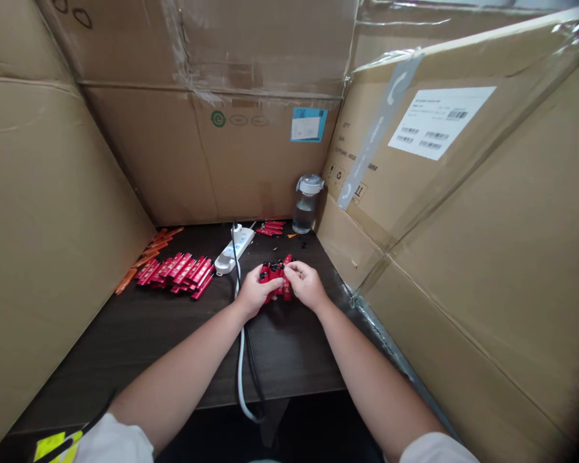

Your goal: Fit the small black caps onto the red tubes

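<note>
At the middle of the table, my left hand [257, 292] is closed around a small bunch of short red sticks [273, 275] with black ends and pale print. The thumb lies across the front of the bunch. My right hand [305, 283] pinches at the upper end of the red stick [287, 290] on the right side of the bunch. What sits between those fingertips is too small to make out. To the left lies a large pile of similar red sticks [178, 271], stacked in rows with their black ends mostly facing away.
A white power strip [235, 249] with a plug and trailing cables lies left of my hands. Orange strips [147, 258] line the left edge. More red sticks [271, 227] and a water bottle [304, 212] stand at the back. Cardboard boxes [265, 173] wall in the table [174, 344].
</note>
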A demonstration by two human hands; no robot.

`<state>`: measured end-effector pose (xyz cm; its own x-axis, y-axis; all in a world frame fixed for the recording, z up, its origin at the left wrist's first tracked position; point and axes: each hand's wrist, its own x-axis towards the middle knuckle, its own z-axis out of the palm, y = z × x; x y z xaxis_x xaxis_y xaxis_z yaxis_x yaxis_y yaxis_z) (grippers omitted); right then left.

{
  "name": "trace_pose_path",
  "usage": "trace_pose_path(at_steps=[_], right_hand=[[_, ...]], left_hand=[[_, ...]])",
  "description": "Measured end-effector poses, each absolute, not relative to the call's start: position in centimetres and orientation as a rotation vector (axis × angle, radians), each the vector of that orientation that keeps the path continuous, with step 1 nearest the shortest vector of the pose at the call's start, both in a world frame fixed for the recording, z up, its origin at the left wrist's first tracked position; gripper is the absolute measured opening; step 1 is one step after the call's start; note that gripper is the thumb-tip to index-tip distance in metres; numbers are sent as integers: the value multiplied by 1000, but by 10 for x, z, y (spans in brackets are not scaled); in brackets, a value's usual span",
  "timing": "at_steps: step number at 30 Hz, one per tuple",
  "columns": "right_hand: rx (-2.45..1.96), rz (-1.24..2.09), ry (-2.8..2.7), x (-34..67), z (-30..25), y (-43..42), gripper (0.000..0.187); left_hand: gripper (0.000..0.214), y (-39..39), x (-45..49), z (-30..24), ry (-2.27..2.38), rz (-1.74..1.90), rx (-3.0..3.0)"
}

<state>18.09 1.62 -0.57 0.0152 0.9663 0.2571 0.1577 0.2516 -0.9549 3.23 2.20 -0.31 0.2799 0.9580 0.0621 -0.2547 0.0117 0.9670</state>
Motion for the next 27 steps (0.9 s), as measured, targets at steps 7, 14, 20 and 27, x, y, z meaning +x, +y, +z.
trace_pose_path(at_steps=[7,14,20,27], right_hand=[[-1152,617,-1428,172,-5,7,22],[-1082,765,-1340,169,4,2,22],[-992,979,-1232,170,7,-3,26],[-819,1238,-1087,169,5,-4,26]], left_hand=[[27,16,34,-2,890,1261,1461],[20,9,34,4,979,1413,1727],[21,6,33,8,966,1384,1860],[21,1,36,8,942,1495,1963]])
